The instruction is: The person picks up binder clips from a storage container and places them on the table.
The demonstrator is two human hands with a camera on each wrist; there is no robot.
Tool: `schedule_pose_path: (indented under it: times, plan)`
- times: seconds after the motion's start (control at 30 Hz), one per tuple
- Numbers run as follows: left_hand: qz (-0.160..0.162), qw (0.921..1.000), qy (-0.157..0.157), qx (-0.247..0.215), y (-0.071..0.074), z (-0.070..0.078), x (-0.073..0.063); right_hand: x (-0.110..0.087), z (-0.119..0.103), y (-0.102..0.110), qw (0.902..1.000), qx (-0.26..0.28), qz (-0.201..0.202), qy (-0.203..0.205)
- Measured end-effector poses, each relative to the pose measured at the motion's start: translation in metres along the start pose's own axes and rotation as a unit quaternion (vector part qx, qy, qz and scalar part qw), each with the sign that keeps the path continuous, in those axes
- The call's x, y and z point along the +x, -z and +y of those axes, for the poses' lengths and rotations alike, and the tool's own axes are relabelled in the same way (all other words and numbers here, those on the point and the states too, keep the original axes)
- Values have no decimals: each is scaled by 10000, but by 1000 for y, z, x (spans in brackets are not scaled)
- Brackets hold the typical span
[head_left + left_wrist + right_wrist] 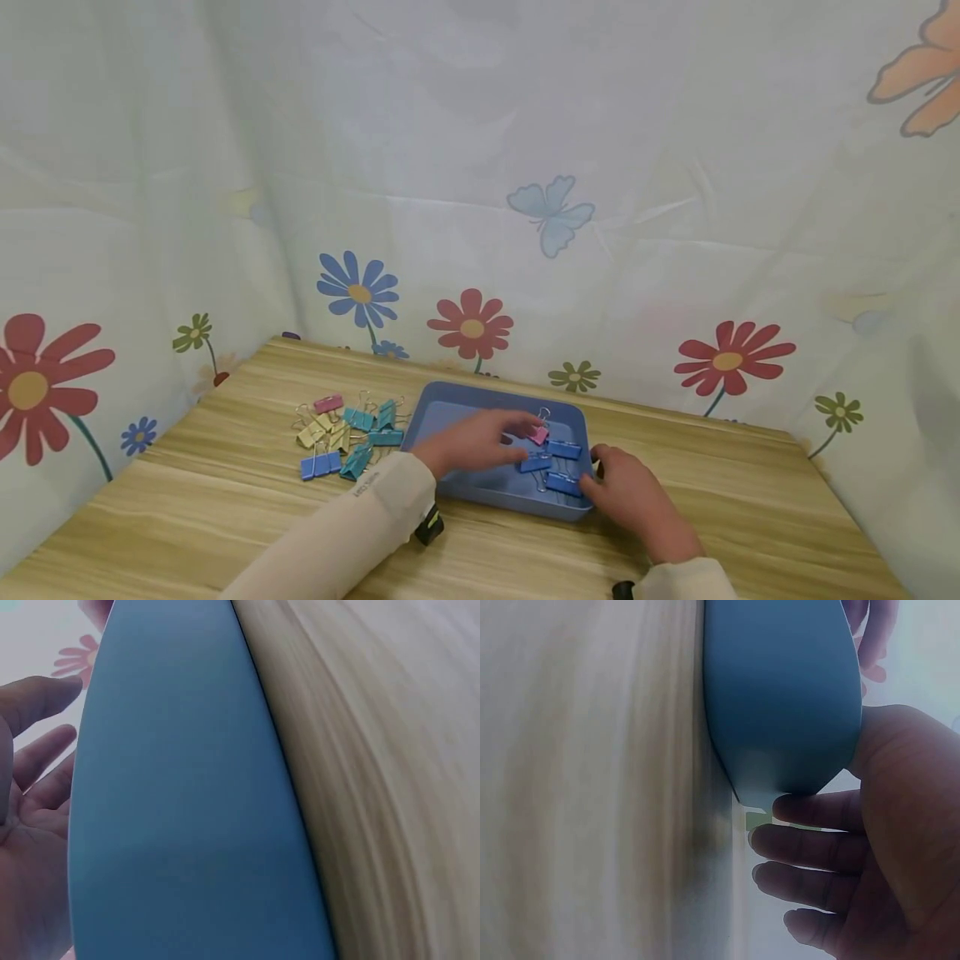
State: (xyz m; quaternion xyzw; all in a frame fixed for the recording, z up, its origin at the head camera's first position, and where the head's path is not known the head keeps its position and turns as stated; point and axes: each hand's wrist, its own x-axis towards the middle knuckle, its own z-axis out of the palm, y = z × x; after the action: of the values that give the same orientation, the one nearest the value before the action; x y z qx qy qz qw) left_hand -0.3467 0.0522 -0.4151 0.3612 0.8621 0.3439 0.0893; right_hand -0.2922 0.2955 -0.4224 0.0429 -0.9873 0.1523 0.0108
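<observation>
A shallow blue tray (510, 502) lies on the table, holding a pink binder clip (538, 435) and three blue binder clips (564, 450) in its right part. Over the tray reaches my left hand (476, 442), fingers spread and loosely bent, fingertips close to the pink clip. In the left wrist view, nothing shows between its thumb and fingers behind the tray wall (180, 787). At the tray's right end, my right hand (633, 496) grips the rim. The right wrist view shows that thumb over the rim and the index finger against the outer wall (780, 690).
Left of the tray is a loose pile of binder clips: a pink one (327, 404), yellow ones (311, 435), several teal ones (386, 437) and a blue one (321, 465). A flower-printed curtain (637, 275) hangs behind the wooden table (187, 508).
</observation>
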Motion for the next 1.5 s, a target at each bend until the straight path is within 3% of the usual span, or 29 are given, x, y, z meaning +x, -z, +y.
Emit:
schedule_pose_path:
  times: [0.33,0.53,0.73,1.17,1.5]
  plan:
    - [-435,9989,-180,-74,-15,1,15,0,2,-1,10000,32,-34,8]
    - [-564,9960,-418,548,-19,6,19,1,3,-2,10000,19,-12,25]
    - [-604,9931,-321,955,-22,10,21,1,2,-2,10000,-14,7,37]
    - [-203,9896,-627,1276,-26,5,24,2,3,-2,10000,18,-2,24]
    - [545,9921,-242,1108,-29,3,27,2,3,-3,9999,12,103,59]
